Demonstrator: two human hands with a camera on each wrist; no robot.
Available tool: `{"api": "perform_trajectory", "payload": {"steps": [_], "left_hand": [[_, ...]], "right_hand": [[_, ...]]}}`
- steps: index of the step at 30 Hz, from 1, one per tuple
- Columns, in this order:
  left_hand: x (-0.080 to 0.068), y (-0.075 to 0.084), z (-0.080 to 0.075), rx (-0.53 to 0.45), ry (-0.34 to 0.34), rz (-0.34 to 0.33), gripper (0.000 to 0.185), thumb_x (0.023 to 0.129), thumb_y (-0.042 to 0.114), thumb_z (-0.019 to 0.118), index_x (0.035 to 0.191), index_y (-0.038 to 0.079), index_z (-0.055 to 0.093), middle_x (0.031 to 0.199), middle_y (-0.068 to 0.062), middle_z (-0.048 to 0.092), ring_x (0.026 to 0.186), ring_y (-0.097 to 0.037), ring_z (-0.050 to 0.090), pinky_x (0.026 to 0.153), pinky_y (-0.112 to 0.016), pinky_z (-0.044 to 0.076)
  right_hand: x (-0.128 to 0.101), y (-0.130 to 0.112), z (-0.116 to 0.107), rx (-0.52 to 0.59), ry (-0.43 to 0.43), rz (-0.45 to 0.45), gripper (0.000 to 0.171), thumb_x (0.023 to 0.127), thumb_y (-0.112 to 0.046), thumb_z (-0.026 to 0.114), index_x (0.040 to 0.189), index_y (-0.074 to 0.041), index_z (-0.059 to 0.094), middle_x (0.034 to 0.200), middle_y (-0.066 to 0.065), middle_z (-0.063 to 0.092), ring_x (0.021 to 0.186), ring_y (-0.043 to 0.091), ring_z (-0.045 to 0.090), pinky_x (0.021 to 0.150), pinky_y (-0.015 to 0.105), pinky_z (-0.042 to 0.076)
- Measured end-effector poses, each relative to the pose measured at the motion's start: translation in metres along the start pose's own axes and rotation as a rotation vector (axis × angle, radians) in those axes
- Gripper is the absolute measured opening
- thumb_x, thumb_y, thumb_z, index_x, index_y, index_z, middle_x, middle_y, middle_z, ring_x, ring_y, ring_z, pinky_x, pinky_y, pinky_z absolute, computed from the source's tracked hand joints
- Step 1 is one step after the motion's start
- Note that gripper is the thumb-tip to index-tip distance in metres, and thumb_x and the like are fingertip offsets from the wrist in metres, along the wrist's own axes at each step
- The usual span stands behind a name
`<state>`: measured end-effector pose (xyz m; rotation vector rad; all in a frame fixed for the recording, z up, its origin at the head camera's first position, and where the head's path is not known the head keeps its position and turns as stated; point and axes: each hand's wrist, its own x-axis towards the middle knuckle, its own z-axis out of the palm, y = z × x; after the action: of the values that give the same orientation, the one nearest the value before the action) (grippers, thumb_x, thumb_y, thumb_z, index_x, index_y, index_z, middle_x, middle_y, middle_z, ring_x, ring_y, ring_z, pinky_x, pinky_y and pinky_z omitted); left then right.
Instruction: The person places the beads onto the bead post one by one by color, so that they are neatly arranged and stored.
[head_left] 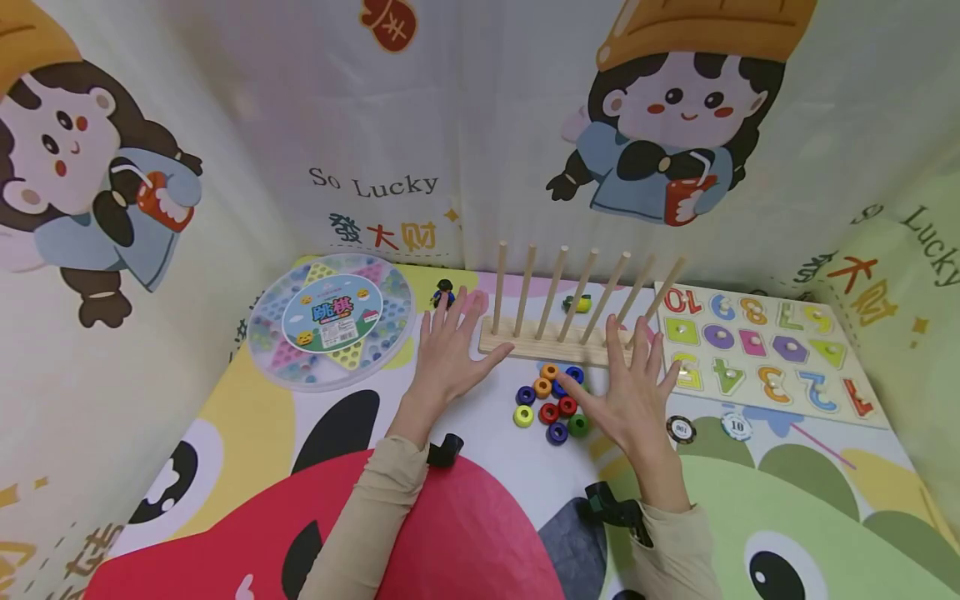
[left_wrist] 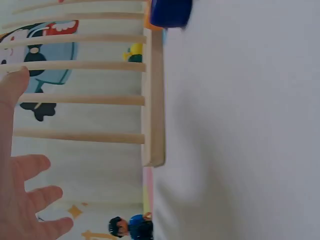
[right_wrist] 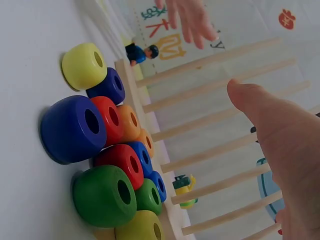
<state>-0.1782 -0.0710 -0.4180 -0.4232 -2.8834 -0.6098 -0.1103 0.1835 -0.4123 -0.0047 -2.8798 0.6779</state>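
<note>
My left hand [head_left: 447, 346] is spread with straight fingers above the table, near the left end of a wooden peg rack [head_left: 551, 336] with several upright dowels. My right hand [head_left: 632, 398], fingers also spread, hovers at the right part of the rack and partly hides it. Neither hand holds anything. Between the hands, in front of the rack, lies a cluster of coloured wooden beads with holes, among them a yellow bead [head_left: 523, 416], a red bead [head_left: 549, 413] and a green bead [right_wrist: 105, 196]. In the right wrist view, a dark blue bead [right_wrist: 74, 129] sits beside them.
A round board game [head_left: 258, 333] in clear packaging lies left. On the right are a number-and-shape puzzle board [head_left: 780, 398], a black chip [head_left: 681, 429] and a white chip [head_left: 737, 427]. A small figure [head_left: 443, 293] and a yellow-green toy [head_left: 577, 303] stand by the rack.
</note>
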Motion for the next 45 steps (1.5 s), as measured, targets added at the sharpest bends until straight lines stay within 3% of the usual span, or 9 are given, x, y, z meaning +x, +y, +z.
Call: {"api": "perform_trajectory", "payload": {"steps": [5, 12, 18, 24, 31, 38, 45], "left_hand": [[0.008, -0.008, 0.011, -0.163, -0.038, 0.021, 0.088, 0.090, 0.066, 0.052, 0.158, 0.018, 0.025, 0.164, -0.004, 0.018, 0.149, -0.032, 0.017, 0.119, -0.055, 0.018], [0.016, -0.019, 0.027, -0.445, -0.073, -0.014, 0.087, 0.088, 0.056, 0.064, 0.157, 0.018, 0.027, 0.163, -0.001, 0.023, 0.147, -0.024, 0.024, 0.117, -0.052, 0.024], [0.023, -0.028, 0.039, -0.575, -0.069, 0.035, 0.089, 0.084, 0.042, 0.076, 0.156, 0.014, 0.031, 0.159, -0.006, 0.031, 0.145, -0.023, 0.030, 0.119, -0.043, 0.024], [0.025, -0.033, 0.051, -0.580, -0.096, 0.047, 0.089, 0.082, 0.039, 0.079, 0.155, 0.015, 0.034, 0.159, -0.003, 0.031, 0.146, -0.022, 0.028, 0.119, -0.041, 0.024], [0.026, -0.037, 0.057, -0.533, -0.055, 0.059, 0.083, 0.081, 0.040, 0.079, 0.150, 0.011, 0.043, 0.154, -0.009, 0.041, 0.143, -0.028, 0.034, 0.117, -0.045, 0.027], [0.030, -0.041, 0.062, -0.521, -0.018, 0.077, 0.074, 0.081, 0.035, 0.081, 0.143, 0.006, 0.051, 0.147, -0.013, 0.048, 0.136, -0.028, 0.044, 0.112, -0.039, 0.037], [0.033, -0.041, 0.067, -0.510, -0.001, 0.104, 0.063, 0.083, 0.026, 0.080, 0.133, -0.005, 0.057, 0.144, -0.014, 0.051, 0.135, -0.030, 0.045, 0.114, -0.042, 0.034]], "right_hand": [[-0.001, 0.001, 0.002, -0.001, -0.001, 0.004, 0.109, 0.081, -0.071, 0.061, 0.160, -0.019, 0.006, 0.163, 0.021, -0.005, 0.146, 0.050, -0.004, 0.107, 0.076, -0.005], [-0.001, 0.001, 0.000, 0.019, -0.006, 0.010, 0.109, 0.081, -0.071, 0.060, 0.160, -0.015, 0.012, 0.162, 0.023, 0.003, 0.146, 0.047, 0.003, 0.109, 0.073, 0.007], [-0.002, 0.002, -0.002, 0.031, -0.013, 0.012, 0.107, 0.082, -0.070, 0.061, 0.159, -0.012, 0.015, 0.161, 0.025, 0.008, 0.146, 0.047, 0.009, 0.109, 0.072, 0.011], [-0.002, 0.005, -0.007, 0.054, -0.072, 0.031, 0.098, 0.083, -0.067, 0.064, 0.155, -0.009, 0.030, 0.156, 0.026, 0.024, 0.136, 0.050, 0.030, 0.105, 0.071, 0.027], [-0.005, 0.015, -0.019, 0.126, -0.217, -0.001, 0.074, 0.083, -0.040, 0.077, 0.142, -0.004, 0.049, 0.140, 0.025, 0.046, 0.118, 0.044, 0.054, 0.086, 0.061, 0.050], [-0.003, 0.025, -0.023, 0.220, -0.391, -0.013, 0.056, 0.077, -0.023, 0.084, 0.124, 0.000, 0.063, 0.119, 0.018, 0.065, 0.102, 0.035, 0.065, 0.078, 0.047, 0.055], [0.000, 0.032, -0.012, 0.290, -0.469, 0.014, 0.033, 0.076, -0.011, 0.083, 0.106, -0.003, 0.070, 0.096, 0.007, 0.069, 0.087, 0.023, 0.066, 0.068, 0.035, 0.054]]}}
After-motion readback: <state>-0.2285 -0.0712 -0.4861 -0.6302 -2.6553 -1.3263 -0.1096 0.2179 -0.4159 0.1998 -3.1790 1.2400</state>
